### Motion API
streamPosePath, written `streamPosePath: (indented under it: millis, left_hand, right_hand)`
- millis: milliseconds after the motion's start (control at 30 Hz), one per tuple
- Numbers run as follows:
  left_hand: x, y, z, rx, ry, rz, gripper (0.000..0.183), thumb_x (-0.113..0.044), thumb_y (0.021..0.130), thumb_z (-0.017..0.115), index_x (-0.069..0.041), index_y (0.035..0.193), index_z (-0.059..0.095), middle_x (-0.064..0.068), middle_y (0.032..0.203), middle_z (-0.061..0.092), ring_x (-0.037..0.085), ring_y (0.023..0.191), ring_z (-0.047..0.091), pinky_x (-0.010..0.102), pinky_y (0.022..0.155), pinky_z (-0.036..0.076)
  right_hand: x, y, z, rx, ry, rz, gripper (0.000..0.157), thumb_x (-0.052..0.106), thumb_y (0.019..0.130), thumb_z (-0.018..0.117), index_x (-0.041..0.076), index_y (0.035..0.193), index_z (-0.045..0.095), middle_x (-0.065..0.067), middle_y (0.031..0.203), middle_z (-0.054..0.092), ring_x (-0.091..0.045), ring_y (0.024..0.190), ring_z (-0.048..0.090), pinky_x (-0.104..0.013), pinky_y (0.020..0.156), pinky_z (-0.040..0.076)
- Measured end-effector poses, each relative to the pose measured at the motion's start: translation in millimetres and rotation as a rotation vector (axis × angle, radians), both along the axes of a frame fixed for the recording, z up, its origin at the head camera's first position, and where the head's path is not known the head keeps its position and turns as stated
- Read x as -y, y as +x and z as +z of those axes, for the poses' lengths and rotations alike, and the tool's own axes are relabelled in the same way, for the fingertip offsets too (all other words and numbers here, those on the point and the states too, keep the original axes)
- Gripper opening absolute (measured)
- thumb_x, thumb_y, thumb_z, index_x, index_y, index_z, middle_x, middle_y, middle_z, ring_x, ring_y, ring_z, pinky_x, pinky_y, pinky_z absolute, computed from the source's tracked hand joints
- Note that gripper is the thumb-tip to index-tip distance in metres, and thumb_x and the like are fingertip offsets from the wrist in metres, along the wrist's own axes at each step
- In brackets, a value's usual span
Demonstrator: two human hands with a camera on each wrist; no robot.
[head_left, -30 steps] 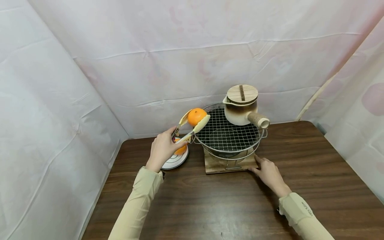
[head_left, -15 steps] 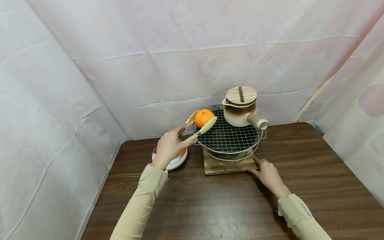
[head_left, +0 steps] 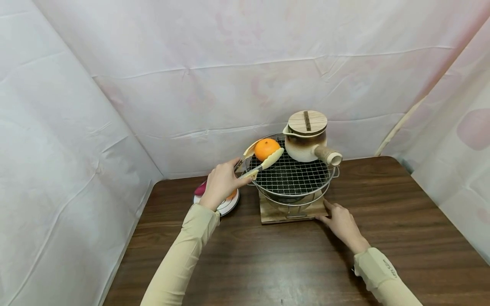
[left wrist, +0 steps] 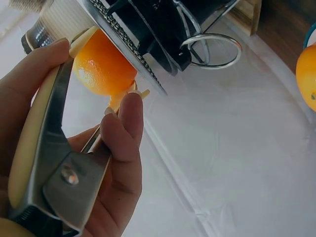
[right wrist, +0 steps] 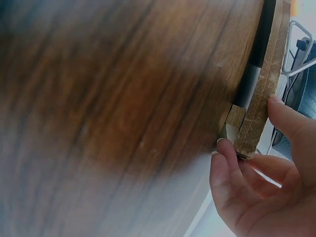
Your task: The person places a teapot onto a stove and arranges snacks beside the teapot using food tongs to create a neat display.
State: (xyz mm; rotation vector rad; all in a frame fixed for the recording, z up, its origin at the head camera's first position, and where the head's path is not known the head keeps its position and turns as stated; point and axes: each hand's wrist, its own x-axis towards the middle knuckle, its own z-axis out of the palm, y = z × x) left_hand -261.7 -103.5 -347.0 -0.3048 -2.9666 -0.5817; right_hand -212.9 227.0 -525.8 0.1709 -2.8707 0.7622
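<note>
My left hand (head_left: 221, 182) grips a pair of metal tongs (left wrist: 47, 143) with cream scalloped tips. Between those tips sits an orange citrus fruit (head_left: 266, 148), over the left part of a round wire grill mesh (head_left: 294, 176). In the left wrist view the fruit (left wrist: 104, 64) is close against the mesh. My right hand (head_left: 342, 223) pinches the front right corner of the wooden board (head_left: 277, 216) under the grill stand. The right wrist view shows thumb on one side of the board (right wrist: 264, 103) and fingertips on the other.
A lidded side-handle teapot (head_left: 304, 148) stands on the back right of the mesh. Left of the grill, a white plate (head_left: 229, 208) bears a dark red item (head_left: 200, 189) and another orange fruit (head_left: 232, 195), partly hidden by my left hand. White sheeting (head_left: 191, 97) hangs behind the table.
My left hand has moved right with the tongs and the orange fruit, from the grill's left rim to over the mesh. The right hand stays at the board's corner.
</note>
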Motion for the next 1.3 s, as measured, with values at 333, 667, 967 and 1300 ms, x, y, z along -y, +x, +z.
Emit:
streamPosePath:
  millis: [333,667,967,1300]
  left_hand:
    - [-5.2,-2.8,4.5,0.021,-0.027,-0.008,0.079,-0.054,0.077,0.073,-0.014,0.142,0.050,-0.003,0.054,0.051,0.019,0.064,0.057,0.044,0.068,0.054]
    - [-7.8,-5.9,3.5,0.022,-0.035,-0.015,0.080,-0.056,0.076,0.073,-0.014,0.141,0.050,-0.003,0.058,0.051,0.017,0.064,0.054,0.043,0.066,0.053]
    - [-6.8,-6.1,3.5,0.024,-0.034,-0.002,0.083,-0.057,0.075,0.074,-0.016,0.142,0.049,0.000,0.061,0.055,0.019,0.067,0.054,0.041,0.063,0.051]
    - [-3.7,-4.0,6.9,0.028,-0.027,-0.001,0.083,-0.057,0.074,0.074,-0.016,0.142,0.049,0.002,0.068,0.062,0.020,0.071,0.058,0.041,0.065,0.051]
  right_hand:
    - [0.0,-0.3,-0.7,-0.004,0.005,-0.003,0.065,0.029,0.085,0.072,-0.012,0.131,0.052,-0.034,0.119,0.060,-0.050,0.109,0.059,-0.059,0.086,0.047]
    - [-0.1,-1.3,-2.4,-0.012,-0.002,-0.002,0.066,0.030,0.084,0.073,-0.012,0.131,0.052,-0.034,0.119,0.060,-0.049,0.109,0.059,-0.058,0.085,0.048]
    - [-0.8,-1.7,-2.7,-0.005,0.004,-0.003,0.066,0.030,0.084,0.073,-0.012,0.131,0.052,-0.034,0.119,0.060,-0.049,0.109,0.059,-0.058,0.085,0.049]
    - [-1.1,-1.1,-2.3,-0.006,-0.004,0.001,0.066,0.030,0.085,0.073,-0.012,0.131,0.052,-0.033,0.118,0.061,-0.049,0.107,0.060,-0.057,0.084,0.049]
